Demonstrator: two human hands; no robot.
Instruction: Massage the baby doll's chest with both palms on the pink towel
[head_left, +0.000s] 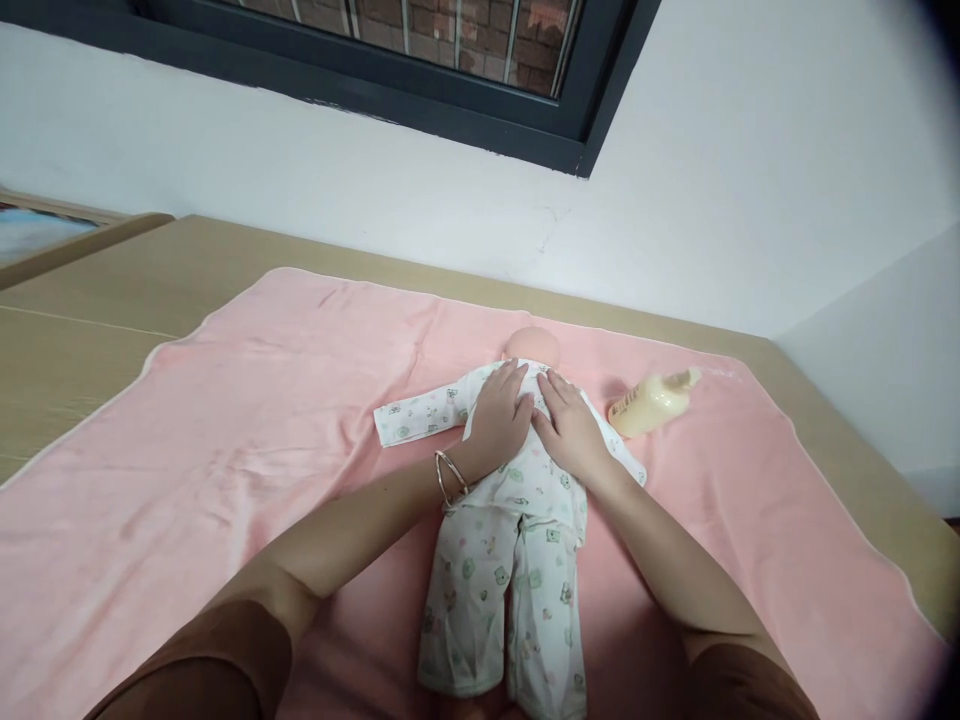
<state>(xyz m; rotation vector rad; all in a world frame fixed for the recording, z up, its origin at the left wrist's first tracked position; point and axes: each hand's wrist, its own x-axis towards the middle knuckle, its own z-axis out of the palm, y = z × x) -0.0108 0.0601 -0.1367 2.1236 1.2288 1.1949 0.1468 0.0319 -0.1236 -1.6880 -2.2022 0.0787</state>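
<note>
A baby doll [532, 345] in a white patterned top [525, 485] and matching trousers [469, 600] lies on a pink blanket [300, 400], its head toward the wall. Its face does not show. My left hand [501, 420] rests flat on the upper left of the doll's top, with bangles [448, 478] at the wrist. On the upper right of the top lies my right hand [574, 425], fingers stretched out. The two hands are side by side, thumbs close together. A sleeve stretches out to the left; the other sleeve is partly behind my right forearm.
A pale yellow pump bottle [652, 402] stands on the blanket, right of the doll. Under the blanket is a wooden table [97, 290], its back edge along a white wall [450, 200]. A dark window frame [495, 130] is set in the wall above.
</note>
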